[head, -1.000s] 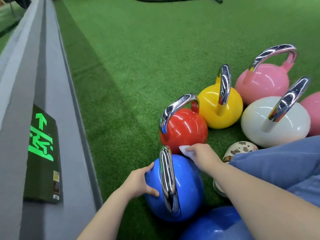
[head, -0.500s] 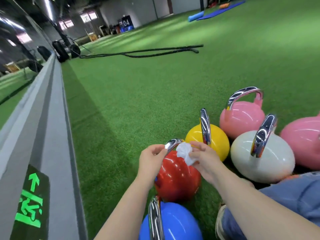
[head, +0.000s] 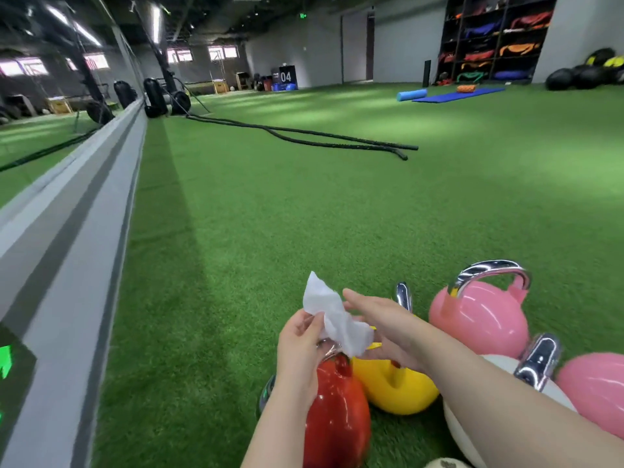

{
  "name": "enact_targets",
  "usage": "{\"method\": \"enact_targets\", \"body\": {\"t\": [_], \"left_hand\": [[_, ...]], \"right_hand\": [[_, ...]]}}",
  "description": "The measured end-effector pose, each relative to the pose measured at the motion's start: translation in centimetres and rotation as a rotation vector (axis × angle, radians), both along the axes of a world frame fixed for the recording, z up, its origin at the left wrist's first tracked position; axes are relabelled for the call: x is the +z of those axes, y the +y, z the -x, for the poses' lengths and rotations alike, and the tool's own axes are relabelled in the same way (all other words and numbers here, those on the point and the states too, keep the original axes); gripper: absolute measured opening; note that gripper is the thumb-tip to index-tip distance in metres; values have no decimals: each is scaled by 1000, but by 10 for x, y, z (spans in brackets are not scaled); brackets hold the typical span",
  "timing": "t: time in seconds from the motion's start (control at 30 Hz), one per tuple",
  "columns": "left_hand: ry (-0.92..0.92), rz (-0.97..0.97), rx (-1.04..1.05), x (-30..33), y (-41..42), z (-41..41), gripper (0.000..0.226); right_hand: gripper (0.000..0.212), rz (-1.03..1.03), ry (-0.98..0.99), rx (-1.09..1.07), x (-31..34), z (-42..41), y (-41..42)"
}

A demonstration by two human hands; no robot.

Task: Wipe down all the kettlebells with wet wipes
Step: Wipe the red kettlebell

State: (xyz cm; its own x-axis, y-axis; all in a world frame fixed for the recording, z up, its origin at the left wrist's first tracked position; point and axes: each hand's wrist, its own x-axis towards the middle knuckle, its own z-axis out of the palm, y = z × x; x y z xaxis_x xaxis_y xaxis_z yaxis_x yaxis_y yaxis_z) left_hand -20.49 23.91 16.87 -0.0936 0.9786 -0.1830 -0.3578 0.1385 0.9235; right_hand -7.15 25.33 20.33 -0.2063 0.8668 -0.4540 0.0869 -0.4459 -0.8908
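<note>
The green turf floor (head: 270, 231) fills most of the view, with a grey ledge (head: 67, 238) running along its left side and battle ropes (head: 304, 135) lying well away toward the back. The kettlebells sit clustered on the turf at the lower right: a pink kettlebell (head: 479, 319) furthest out, a second pink one (head: 594, 393) at the right edge, a white kettlebell (head: 459, 427) partly behind the right forearm, a yellow kettlebell (head: 395, 386), and a red kettlebell (head: 337, 420) nearest the left forearm.

Both hands are raised above the red and yellow bells, working the wet wipe (head: 332, 315) rather than wiping. The left hand (head: 300, 346) pinches the wipe's lower left part between thumb and fingers; the right hand (head: 381, 319) has its fingers held straight beside the sheet, and whether its hidden underside grips the wipe cannot be told. This looks like refolding or opening the wipe for a fresh face. The next move likely calls for spreading it flat over the right palm, then lowering it onto the next bell, probably the red one's body or handle.

Compared with half a second ago, the wipe is opened out into a long sheet instead of a small wad, the hands sit higher, and the view has tilted up, so the blue kettlebell is out of sight.
</note>
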Motion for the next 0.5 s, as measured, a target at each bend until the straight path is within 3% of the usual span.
{"method": "enact_targets", "body": {"t": [0.07, 0.13, 0.3, 0.37, 0.43, 0.5], "left_hand": [[-21, 14, 25, -8, 10, 3, 16], [-58, 38, 32, -14, 18, 8, 22], [-251, 29, 30, -24, 31, 20, 26], [-320, 45, -10, -22, 28, 23, 39], [-220, 33, -39, -21, 25, 24, 46], [17, -9, 1, -23, 24, 24, 26]], "right_hand": [[32, -37, -61, 47, 3, 8, 15], [12, -104, -131, 95, 6, 16, 25], [23, -207, -201, 55, 1, 32, 55], [26, -188, -168, 12, -8, 41, 60], [27, -180, -149, 2, -16, 50, 62], [26, -160, -96, -9, -22, 57, 62]]}}
